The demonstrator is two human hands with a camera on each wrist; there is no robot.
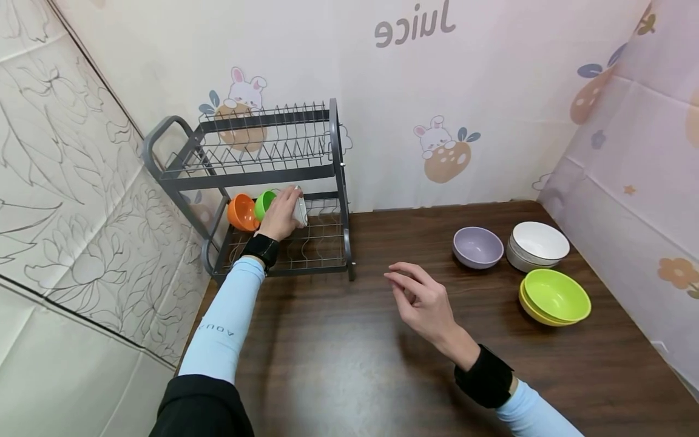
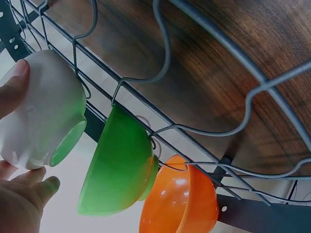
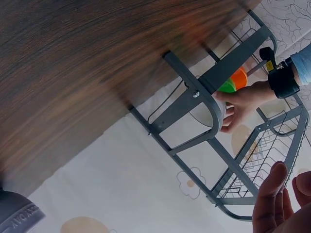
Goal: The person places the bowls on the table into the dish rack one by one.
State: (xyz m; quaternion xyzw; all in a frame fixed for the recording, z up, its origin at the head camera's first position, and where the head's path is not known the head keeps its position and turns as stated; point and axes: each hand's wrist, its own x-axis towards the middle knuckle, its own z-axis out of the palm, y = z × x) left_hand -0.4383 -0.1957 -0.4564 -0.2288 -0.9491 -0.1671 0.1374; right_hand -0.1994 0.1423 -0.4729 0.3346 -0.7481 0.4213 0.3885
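My left hand (image 1: pixel 280 217) grips a white bowl (image 2: pixel 46 109) on the lower shelf of the grey dish rack (image 1: pixel 248 181), thumb on one side and fingers on the other. Beside it in the left wrist view, a green bowl (image 2: pixel 121 165) stands on edge against the wires, and past that an orange bowl (image 2: pixel 180 199). Over the table, my right hand (image 1: pixel 423 303) hovers with fingers loosely bent, holding nothing. A purple bowl (image 1: pixel 477 247) is the closest thing to its right.
At the table's right side sit stacked white bowls (image 1: pixel 537 243) and, nearer, a lime bowl (image 1: pixel 558 295) nested in a yellow one (image 1: pixel 537 315). The rack's upper shelf (image 1: pixel 262 145) has wire slots. Printed cloth walls (image 1: pixel 393 115) border the dark wooden table (image 1: pixel 333 352).
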